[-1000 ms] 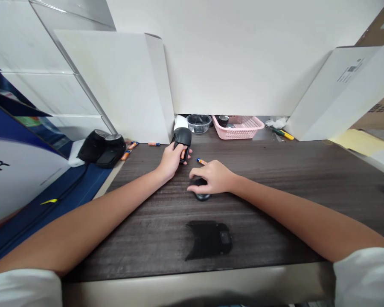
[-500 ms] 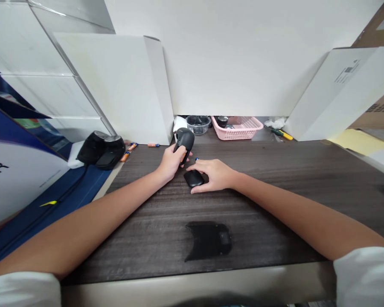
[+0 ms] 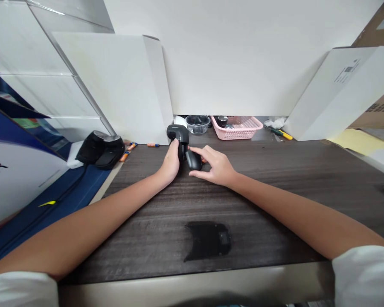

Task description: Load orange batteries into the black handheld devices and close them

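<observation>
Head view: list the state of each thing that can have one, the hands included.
Left hand: closed on the black device
Black device: held
Right hand: closed on the rounded black piece
Rounded black piece: held, beside the device
Flat black panel: lying loose on the table
Orange battery: lying loose
Clear bowl: upright, uncovered
Pink basket: upright, open-topped

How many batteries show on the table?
4: one battery and a second battery beside the black unit, a third battery before the white box, a fourth battery mostly hidden by the right hand. Others may be hidden.
</observation>
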A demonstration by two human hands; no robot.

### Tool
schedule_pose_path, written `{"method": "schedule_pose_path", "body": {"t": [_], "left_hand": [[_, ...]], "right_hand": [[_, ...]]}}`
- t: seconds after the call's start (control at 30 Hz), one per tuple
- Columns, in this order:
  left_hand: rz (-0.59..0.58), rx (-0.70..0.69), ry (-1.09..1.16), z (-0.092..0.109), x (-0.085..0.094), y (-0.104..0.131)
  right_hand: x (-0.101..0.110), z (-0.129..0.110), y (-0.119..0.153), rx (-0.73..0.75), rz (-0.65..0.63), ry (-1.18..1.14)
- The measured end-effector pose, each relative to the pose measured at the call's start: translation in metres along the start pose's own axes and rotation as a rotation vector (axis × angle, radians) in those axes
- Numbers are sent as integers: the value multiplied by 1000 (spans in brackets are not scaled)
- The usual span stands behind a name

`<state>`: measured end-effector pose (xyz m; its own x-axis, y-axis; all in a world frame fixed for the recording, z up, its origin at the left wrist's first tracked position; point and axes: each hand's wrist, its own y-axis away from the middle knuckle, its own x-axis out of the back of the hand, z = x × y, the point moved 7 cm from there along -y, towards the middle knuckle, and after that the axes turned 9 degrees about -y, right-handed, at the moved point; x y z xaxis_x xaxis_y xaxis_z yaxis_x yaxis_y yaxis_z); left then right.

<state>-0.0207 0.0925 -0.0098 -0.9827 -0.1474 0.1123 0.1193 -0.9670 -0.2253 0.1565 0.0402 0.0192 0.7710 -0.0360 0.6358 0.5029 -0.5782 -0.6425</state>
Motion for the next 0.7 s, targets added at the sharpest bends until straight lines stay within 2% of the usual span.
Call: {"method": "schedule_pose_path", "body": {"t": [0.13,0.27,0.47,0.7], "left_hand": [[-101,94,156,7,-19,13],[-278,202,267,14,-39,27],[-316,252,253,5,-38,30],[-385,188,324,12,-36,25]], "right_hand": [[5,2,-2,0,127,107],[1,3,-4,28,90,191],[-3,-8,-4,75,-23,156],[6,3,-3,-35,97,-26]]}}
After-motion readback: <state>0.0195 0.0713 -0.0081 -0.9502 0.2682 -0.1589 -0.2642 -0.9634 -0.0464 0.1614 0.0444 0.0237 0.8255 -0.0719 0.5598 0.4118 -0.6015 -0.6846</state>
